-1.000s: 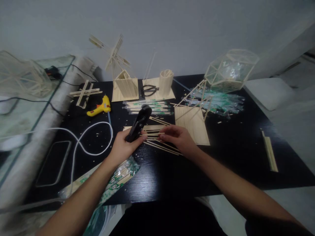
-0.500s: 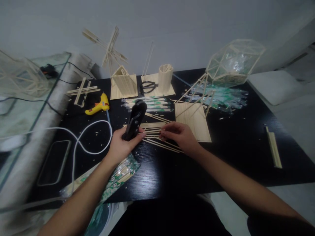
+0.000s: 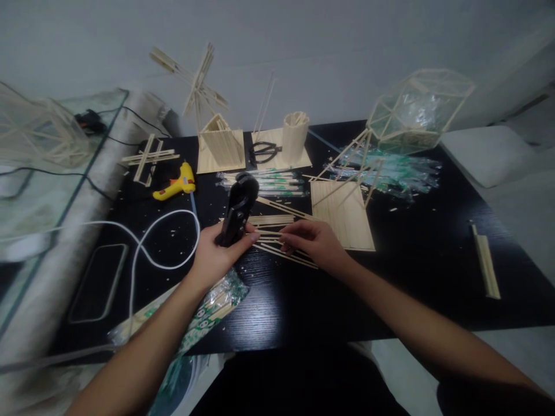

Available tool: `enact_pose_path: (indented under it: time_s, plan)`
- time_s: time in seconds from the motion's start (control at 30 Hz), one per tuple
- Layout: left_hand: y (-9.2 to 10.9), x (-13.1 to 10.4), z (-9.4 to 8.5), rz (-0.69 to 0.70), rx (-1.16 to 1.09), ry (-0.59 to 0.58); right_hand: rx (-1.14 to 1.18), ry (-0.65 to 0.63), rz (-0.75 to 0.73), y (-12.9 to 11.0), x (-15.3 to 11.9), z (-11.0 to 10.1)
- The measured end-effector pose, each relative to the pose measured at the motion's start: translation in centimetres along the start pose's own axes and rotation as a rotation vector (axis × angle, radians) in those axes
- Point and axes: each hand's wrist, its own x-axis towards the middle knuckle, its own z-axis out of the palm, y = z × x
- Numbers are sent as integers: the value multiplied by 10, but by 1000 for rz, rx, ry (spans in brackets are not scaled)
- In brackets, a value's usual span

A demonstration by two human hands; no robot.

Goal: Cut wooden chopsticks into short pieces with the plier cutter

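My left hand [image 3: 221, 245] is closed around a black hand-held cutter [image 3: 238, 208] with a rounded, hooked head pointing up and away. Its thumb and forefinger reach the left ends of thin wooden sticks [image 3: 271, 238]. Just right of it, my right hand [image 3: 310, 240] is closed in a pinch at a thin wooden stick; its fingertips partly hide the contact. More loose sticks [image 3: 290, 258] lie fanned on the black table under both hands. Behind the right hand stands a flat stick panel [image 3: 347, 216] with a slanted stick frame [image 3: 347, 159] over it.
A yellow glue gun [image 3: 177, 184], a looped white cable [image 3: 162, 268] and a phone [image 3: 99, 283] lie left. Wrapped chopsticks [image 3: 264, 182] lie behind the hands, near black scissors [image 3: 264, 152]. Stick models [image 3: 221, 141] and a faceted frame [image 3: 420, 110] stand at the back.
My right hand has shifted slightly toward the left hand, its fingers a little lower over the sticks. My left hand keeps its hold on the cutter. The whole view has moved slightly.
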Motion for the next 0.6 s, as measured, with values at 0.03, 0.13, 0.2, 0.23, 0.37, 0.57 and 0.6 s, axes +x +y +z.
enact_pose_path:
  time_s: [0.03, 0.13, 0.2, 0.23, 0.37, 0.57, 0.6]
  plan:
    - [0, 0, 0, 2, 1, -2, -5, 7, -7, -1, 0, 0]
    - [1, 0, 0, 15, 20, -19, -30, 33, -45, -4, 0, 0]
    - [0, 0, 0, 30, 34, -32, -45, 47, -69, -7, 0, -1]
    - [-1, 0, 1, 41, 40, -39, -47, 52, -76, -7, 0, -2]
    - [-6, 1, 4, 81, 81, -92, 5, 58, -63, -6, 2, -8]
    - [-7, 5, 1, 134, 188, -166, 172, 78, -29, -5, 6, -11]
    - [-4, 7, -1, 123, 204, -147, 198, 74, -40, -7, 6, -11]
